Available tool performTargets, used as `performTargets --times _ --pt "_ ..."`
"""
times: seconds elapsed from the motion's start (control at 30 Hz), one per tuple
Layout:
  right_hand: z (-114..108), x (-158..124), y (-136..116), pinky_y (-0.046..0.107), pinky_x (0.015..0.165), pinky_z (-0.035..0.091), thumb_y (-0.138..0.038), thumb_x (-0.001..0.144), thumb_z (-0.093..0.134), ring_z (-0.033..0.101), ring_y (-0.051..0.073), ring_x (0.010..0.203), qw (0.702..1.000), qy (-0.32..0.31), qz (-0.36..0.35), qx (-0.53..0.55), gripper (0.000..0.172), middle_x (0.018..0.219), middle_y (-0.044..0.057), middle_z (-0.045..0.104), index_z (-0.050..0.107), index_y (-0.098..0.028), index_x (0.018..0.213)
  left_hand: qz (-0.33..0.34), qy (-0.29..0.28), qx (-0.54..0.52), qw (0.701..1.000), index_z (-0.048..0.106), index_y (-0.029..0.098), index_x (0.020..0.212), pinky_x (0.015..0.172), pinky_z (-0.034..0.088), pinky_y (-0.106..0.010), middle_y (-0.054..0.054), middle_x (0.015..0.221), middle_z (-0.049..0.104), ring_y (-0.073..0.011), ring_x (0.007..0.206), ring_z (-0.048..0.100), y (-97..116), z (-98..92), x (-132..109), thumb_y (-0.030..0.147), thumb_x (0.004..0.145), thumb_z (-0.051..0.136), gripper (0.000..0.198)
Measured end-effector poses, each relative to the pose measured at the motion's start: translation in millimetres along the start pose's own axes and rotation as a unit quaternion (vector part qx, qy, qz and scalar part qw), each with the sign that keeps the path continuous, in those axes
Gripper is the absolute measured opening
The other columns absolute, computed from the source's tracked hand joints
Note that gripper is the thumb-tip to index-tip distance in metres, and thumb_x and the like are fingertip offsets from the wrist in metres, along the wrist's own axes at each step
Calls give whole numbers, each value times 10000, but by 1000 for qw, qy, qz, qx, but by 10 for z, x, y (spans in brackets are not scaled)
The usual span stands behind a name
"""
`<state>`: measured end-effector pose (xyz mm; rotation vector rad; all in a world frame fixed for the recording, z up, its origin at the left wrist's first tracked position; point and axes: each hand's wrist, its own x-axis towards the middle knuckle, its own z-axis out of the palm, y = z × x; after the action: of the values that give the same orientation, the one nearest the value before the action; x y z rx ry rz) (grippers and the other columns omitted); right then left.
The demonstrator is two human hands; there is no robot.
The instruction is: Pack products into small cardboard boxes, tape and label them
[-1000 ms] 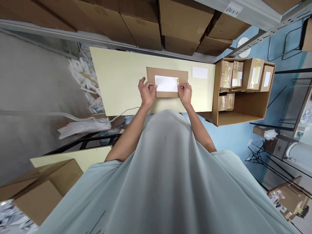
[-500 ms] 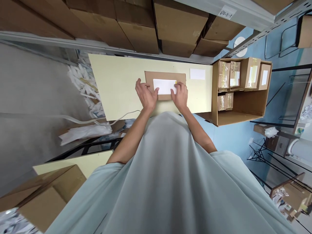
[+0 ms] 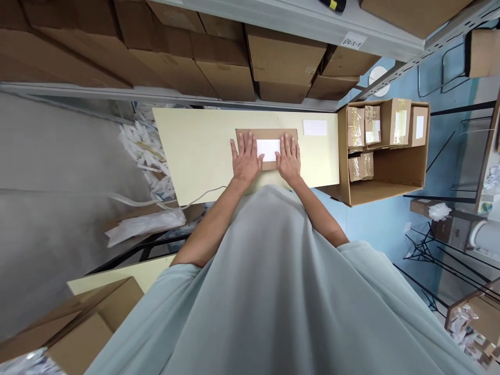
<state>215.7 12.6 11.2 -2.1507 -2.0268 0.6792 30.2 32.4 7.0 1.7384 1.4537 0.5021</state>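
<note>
Paper scraps (image 3: 144, 148) heap past the left end of the table (image 3: 195, 151), leaving wide bare room left of the left grip (image 3: 247, 162), which lies flat, fingers spread, clasping nothing. Right beside it, a white label (image 3: 268, 149) sits on brown cardboard (image 3: 269, 134); even pressing outward from its middle should suit. The right grip (image 3: 289, 161) is equally flat, holding nothing; rightward, a white slip (image 3: 314, 127) and carton (image 3: 343, 156) narrow the room.

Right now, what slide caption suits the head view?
Left hand and right hand lie flat over the ends of a white label on cardboard; open carton of boxes at right.
</note>
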Motion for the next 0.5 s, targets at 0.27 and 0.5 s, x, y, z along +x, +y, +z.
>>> performTargets --times 0.27,0.5 --pt "45 27 -39 561 1533 120 -500 1267 228 180 296 1880 998 -32 -37 -44 738 1982 157 265 323 -119 1892 2 -10 30 999 383 155 1872 1494 -141 -676 -161 1968 278 -399 1879 41 43 121 54 638 1158 402 863" --pt "33 12 144 593 1526 131 -501 1260 118 144 314 1887 997 -20 -4 -70 772 1996 166 197 272 -102 1903 -27 0 71 997 333 131 1885 1484 -173 -649 -176 1988 205 -381 1881 -22 -117 -68 20 690 1170 398 910"
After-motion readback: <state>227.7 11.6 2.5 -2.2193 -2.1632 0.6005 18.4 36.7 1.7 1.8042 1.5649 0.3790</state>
